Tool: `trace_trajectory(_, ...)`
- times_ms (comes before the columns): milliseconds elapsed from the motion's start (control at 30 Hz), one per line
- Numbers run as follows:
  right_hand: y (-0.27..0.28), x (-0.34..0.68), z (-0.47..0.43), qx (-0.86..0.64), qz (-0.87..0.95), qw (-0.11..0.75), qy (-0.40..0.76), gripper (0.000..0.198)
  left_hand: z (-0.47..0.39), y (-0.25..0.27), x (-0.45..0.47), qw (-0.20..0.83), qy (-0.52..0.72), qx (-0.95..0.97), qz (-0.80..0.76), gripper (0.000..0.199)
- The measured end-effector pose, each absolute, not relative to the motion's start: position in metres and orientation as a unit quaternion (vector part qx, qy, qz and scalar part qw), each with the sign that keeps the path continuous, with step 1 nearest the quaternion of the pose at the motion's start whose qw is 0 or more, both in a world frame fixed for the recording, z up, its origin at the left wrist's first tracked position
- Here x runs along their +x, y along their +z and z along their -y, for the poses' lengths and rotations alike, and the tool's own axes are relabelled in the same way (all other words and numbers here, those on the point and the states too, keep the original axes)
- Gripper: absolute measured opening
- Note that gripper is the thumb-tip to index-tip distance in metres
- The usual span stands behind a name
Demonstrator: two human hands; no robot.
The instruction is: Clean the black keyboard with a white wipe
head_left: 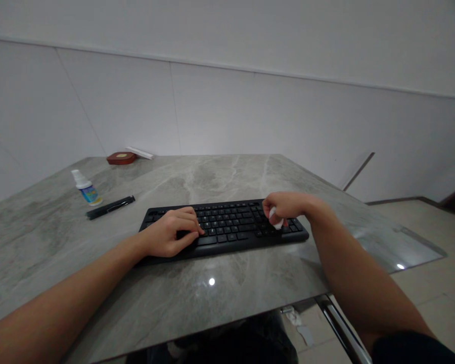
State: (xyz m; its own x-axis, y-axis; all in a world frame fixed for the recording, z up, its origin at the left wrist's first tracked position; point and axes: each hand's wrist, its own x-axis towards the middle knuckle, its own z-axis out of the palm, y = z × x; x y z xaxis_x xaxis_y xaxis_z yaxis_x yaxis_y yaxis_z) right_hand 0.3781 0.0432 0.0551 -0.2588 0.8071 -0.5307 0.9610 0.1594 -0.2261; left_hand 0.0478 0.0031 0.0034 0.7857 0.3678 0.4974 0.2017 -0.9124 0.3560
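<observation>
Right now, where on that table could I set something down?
Try the table between the keyboard and wall; a smaller patch lies between keyboard and near edge. It's crowded at the keyboard, under the left hand and right hand, and leftward around the spray bottle and slim dark object.

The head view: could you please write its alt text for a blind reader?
A person's left hand rests on a black keyboard; the right hand grips something white at the keyboard's right end. A spray bottle stands farther left on the gray marbled table.

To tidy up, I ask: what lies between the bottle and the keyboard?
In the head view, a slim black object lies between the bottle and keyboard.
</observation>
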Motion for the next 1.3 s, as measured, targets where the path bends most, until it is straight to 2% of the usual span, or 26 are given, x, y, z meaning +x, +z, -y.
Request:
trace_trajectory(300, 0.052, 0.425, -0.061, 0.697, -0.653, 0.17, -0.242, 0.02, -0.001, 0.008, 0.049, 0.137, 0.292, 0.936, -0.144, 0.02)
trace_trajectory(567, 0.054, 0.397, -0.052, 0.623, -0.723, 0.175, -0.241, 0.02, 0.0, 0.008, 0.05, 0.139, 0.292, 0.935, -0.147, 0.021)
trace_trajectory(1300, 0.053, 0.395, -0.052, 0.623, -0.722, 0.163, -0.253, 0.019, -0.003, 0.004, 0.048, 0.143, 0.291, 0.934, -0.152, 0.019)
